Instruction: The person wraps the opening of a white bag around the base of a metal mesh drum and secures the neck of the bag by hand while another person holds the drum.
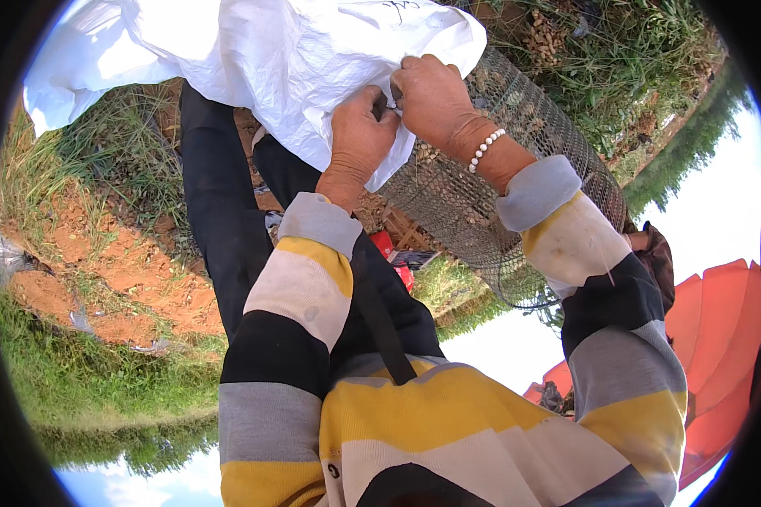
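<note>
A large white sack [279, 57], apparently of woven plastic, is spread over the upper part of the view, its fabric bunched between my hands. My left hand [361, 130] pinches a fold of it with thumb and curled fingers. Close beside, almost touching, my right hand [432, 98] grips the sack's edge; a white bead bracelet [486, 150] is on that wrist. The fingertips of both hands are partly hidden in the folds. Behind and under the sack lies a long dark mesh tube [456, 190] that holds many small pale pieces, likely peanuts.
Pulled plants with peanut-like pods [545, 41] lie at the upper right. A red object [383, 244] and a wooden lattice piece [407, 228] are beyond my legs. Another person's dark sleeve [659, 260] shows at the right, near a red umbrella [716, 329]. Reddish soil and grass are at the left.
</note>
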### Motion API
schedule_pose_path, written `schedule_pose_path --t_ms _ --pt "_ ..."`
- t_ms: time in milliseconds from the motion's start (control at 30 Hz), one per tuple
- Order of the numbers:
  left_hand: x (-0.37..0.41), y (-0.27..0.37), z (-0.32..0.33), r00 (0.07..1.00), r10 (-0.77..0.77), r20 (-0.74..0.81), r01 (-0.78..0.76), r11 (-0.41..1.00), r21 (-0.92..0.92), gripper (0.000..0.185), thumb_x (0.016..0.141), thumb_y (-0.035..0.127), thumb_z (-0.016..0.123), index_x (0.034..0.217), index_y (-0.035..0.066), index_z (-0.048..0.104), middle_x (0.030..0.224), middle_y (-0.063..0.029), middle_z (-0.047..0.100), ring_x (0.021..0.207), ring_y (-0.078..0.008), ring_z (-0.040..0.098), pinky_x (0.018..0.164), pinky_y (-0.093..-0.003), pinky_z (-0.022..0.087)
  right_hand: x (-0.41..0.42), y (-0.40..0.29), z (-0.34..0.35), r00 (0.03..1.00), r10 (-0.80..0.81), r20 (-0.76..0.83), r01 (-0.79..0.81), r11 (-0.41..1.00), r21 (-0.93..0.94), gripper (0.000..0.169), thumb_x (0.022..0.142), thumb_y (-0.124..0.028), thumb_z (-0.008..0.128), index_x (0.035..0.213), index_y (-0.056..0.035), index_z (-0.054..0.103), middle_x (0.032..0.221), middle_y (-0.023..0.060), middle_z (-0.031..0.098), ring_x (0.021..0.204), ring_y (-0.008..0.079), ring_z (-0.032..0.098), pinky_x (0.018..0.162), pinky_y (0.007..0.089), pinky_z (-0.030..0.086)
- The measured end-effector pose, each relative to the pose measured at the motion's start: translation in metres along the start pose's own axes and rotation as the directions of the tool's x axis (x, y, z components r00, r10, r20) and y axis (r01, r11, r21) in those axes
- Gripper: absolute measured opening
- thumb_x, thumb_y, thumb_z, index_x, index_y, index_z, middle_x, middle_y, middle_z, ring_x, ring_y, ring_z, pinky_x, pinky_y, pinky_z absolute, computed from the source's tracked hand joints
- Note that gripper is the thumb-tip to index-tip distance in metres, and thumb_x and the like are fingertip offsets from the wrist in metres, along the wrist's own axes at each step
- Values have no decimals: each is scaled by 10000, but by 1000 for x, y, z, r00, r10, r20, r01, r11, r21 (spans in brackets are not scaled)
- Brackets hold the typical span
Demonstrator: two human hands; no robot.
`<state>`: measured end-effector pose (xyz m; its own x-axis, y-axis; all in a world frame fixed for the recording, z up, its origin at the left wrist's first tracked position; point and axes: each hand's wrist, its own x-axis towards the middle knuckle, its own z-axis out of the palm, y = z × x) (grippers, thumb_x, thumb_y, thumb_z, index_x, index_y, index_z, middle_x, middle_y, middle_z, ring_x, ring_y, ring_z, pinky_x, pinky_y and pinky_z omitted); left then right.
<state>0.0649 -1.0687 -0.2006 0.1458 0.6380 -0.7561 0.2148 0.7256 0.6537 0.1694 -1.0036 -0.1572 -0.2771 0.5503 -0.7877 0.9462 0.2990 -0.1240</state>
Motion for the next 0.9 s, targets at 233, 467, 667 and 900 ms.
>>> schedule_pose_path --t_ms 233,467,667,900 --pt "-9 13 14 980 -150 -127 140 987 -83 118 682 66 563 718 -46 568 675 -201 603 666 -346 604 642 -380 466 37 23 -9 947 -213 239 207 977 50 108 648 -107 626 744 -56 625 815 86 562 841 267 549 724 396 434" --pt "3 -1 -4 997 30 70 -41 986 162 121 670 63 573 758 -20 575 718 -224 597 710 -396 582 666 -430 465 12 1 7 996 -7 91 10 1000 -28 122 694 -130 586 772 -78 663 826 88 603 845 243 586 740 397 423" --pt "12 7 -28 983 -5 182 -61 934 352 226 664 190 697 765 11 601 672 -142 602 633 -275 596 622 -353 467 0 25 4 1000 -26 9 23 978 208 142 669 -142 639 811 -140 646 842 41 582 867 245 552 769 389 402" --pt "45 15 -48 883 389 264 -469 699 540 140 758 141 620 846 43 571 695 -143 606 653 -296 605 598 -390 458 -51 35 4 853 319 -413 -179 922 343 202 716 -121 609 904 -165 669 924 16 591 912 225 534 792 374 397"
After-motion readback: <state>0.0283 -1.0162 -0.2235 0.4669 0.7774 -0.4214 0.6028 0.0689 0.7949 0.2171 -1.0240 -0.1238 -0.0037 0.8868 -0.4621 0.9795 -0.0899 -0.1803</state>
